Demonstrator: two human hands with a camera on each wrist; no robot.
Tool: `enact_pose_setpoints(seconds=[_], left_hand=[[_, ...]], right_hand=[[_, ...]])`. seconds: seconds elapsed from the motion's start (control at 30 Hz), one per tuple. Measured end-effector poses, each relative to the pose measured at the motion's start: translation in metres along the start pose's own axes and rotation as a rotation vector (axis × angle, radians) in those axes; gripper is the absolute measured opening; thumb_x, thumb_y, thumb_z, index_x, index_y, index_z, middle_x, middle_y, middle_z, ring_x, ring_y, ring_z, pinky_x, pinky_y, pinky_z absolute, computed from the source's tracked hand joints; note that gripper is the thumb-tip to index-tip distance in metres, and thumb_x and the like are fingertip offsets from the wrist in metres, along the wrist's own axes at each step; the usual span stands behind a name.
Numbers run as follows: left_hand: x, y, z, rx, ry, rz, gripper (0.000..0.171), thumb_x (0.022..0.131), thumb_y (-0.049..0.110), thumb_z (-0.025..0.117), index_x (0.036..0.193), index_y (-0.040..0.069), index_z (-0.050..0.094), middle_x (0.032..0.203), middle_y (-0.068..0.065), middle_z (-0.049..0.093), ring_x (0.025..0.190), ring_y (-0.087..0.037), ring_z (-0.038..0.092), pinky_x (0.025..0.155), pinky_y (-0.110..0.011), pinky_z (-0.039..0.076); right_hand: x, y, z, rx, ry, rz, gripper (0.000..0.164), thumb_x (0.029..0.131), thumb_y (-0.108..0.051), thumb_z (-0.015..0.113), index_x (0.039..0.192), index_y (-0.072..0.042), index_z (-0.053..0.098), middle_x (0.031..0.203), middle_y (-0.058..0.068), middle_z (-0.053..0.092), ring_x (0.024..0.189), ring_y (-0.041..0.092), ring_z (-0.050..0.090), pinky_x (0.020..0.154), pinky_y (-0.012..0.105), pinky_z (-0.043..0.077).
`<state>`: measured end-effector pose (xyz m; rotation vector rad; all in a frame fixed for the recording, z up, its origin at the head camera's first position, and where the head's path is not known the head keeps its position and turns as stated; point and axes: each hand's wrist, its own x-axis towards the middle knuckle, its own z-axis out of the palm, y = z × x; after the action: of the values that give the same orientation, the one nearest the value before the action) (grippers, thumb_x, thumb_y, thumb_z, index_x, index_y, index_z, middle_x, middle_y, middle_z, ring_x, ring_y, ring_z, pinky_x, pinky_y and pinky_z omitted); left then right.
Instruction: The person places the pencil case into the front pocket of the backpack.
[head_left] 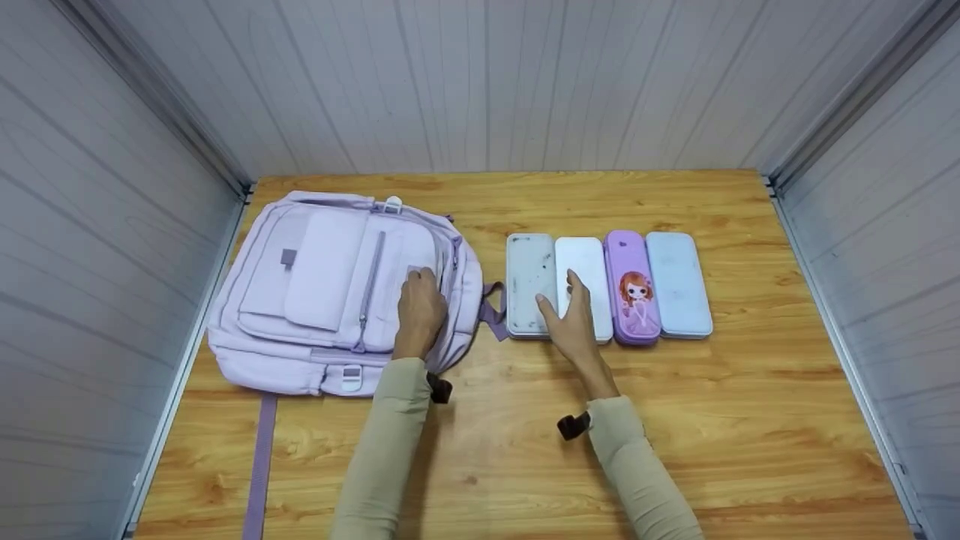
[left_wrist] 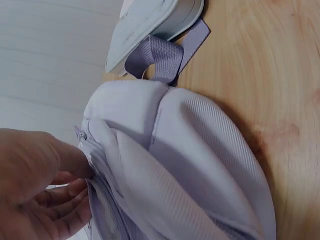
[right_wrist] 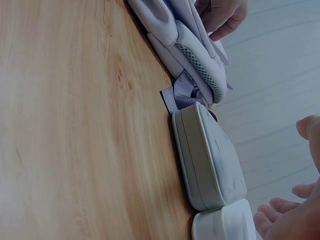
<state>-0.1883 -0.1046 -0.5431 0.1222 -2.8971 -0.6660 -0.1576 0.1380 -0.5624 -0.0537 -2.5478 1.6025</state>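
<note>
A lilac backpack (head_left: 322, 262) lies flat on the wooden surface. My left hand (head_left: 421, 311) pinches the fabric edge of its zipped opening; in the left wrist view, thumb and curled fingers (left_wrist: 75, 162) grip that edge. To the right, my right hand (head_left: 576, 330) hovers with fingers spread above a white case (head_left: 581, 255) and a grey speckled case (head_left: 531, 262), holding nothing. A purple case (head_left: 626, 255) with a cartoon girl on it and a light blue case (head_left: 679, 281) complete the row. The backpack's inside is hidden.
A purple strap (head_left: 259, 465) trails from the backpack toward the front. Another webbing strap (head_left: 493, 311) lies between backpack and grey case. Pale panelled walls (head_left: 487, 82) enclose the back and both sides of the wooden surface (head_left: 495, 480).
</note>
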Motion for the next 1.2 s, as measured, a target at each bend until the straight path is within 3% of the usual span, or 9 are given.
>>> enact_pose_setpoints(seconds=[0.43,0.73,0.93,1.2], left_hand=[[-0.003,-0.008,0.0,-0.066,0.005,0.035,0.009,0.082,-0.007,0.049,0.087,-0.005,0.055,0.092,-0.024,0.055,0.085,-0.044,0.057,0.075,-0.054,0.047],[-0.003,-0.008,-0.006,-0.115,0.076,0.107,0.017,0.08,-0.007,0.05,0.094,-0.007,0.06,0.091,-0.024,0.056,0.081,-0.044,0.056,0.076,-0.052,0.046],[0.002,-0.008,-0.015,-0.182,0.064,0.063,0.026,0.079,-0.005,0.054,0.104,-0.008,0.063,0.097,-0.024,0.059,0.09,-0.043,0.059,0.084,-0.048,0.047],[0.007,-0.01,-0.028,-0.278,-0.005,0.017,0.028,0.08,-0.005,0.055,0.106,-0.007,0.064,0.098,-0.022,0.062,0.094,-0.039,0.06,0.088,-0.046,0.048]], right_hand=[[-0.008,0.003,0.005,0.017,-0.005,0.016,0.073,0.091,-0.028,0.063,0.148,-0.001,0.025,0.142,0.024,0.037,0.131,0.036,0.038,0.111,0.046,0.03],[-0.014,0.006,0.009,0.011,-0.012,0.028,0.074,0.091,-0.028,0.063,0.148,-0.002,0.024,0.144,0.024,0.035,0.132,0.036,0.037,0.112,0.046,0.029],[-0.017,0.003,0.01,0.031,-0.031,0.038,0.075,0.091,-0.028,0.062,0.149,-0.003,0.022,0.146,0.023,0.034,0.134,0.036,0.035,0.112,0.048,0.029],[-0.019,0.004,0.012,0.037,-0.041,0.043,0.076,0.091,-0.027,0.063,0.149,-0.002,0.022,0.145,0.023,0.034,0.133,0.036,0.036,0.111,0.049,0.029]])
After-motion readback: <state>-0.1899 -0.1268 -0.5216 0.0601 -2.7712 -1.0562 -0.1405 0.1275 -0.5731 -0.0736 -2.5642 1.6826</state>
